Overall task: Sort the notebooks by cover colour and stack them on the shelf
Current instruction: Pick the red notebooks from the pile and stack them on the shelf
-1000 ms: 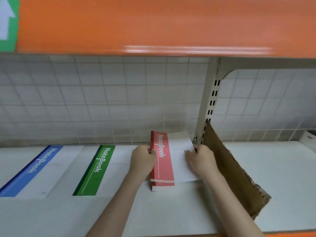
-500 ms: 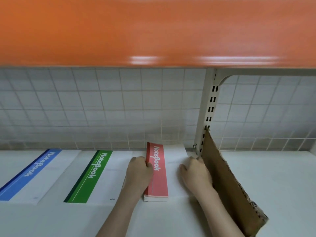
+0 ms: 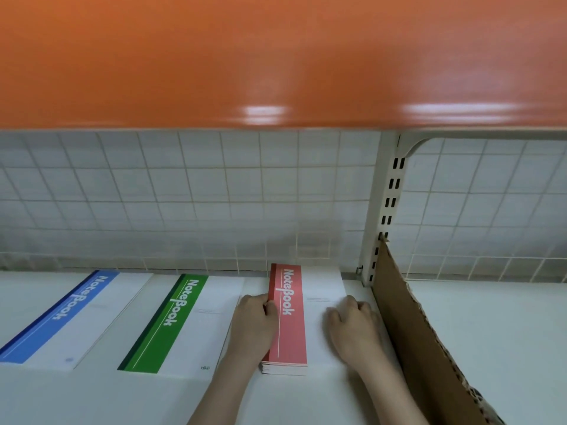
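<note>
Nearest the viewer, two forearms reach onto the white shelf (image 3: 491, 332). The left hand (image 3: 253, 325) lies against the spine edge of the red notebook stack (image 3: 290, 317), fingers curled and thumb on the red band. The right hand (image 3: 352, 326) rests on the stack's white cover at its right edge, fingers bent, just beside the cardboard divider (image 3: 411, 326). The stack lies flat between both hands. Left of it lie the green notebook (image 3: 171, 320) and the blue notebook (image 3: 61, 317). Behind stand the wire grid (image 3: 184, 194) and the slotted upright (image 3: 386, 204)
</note>
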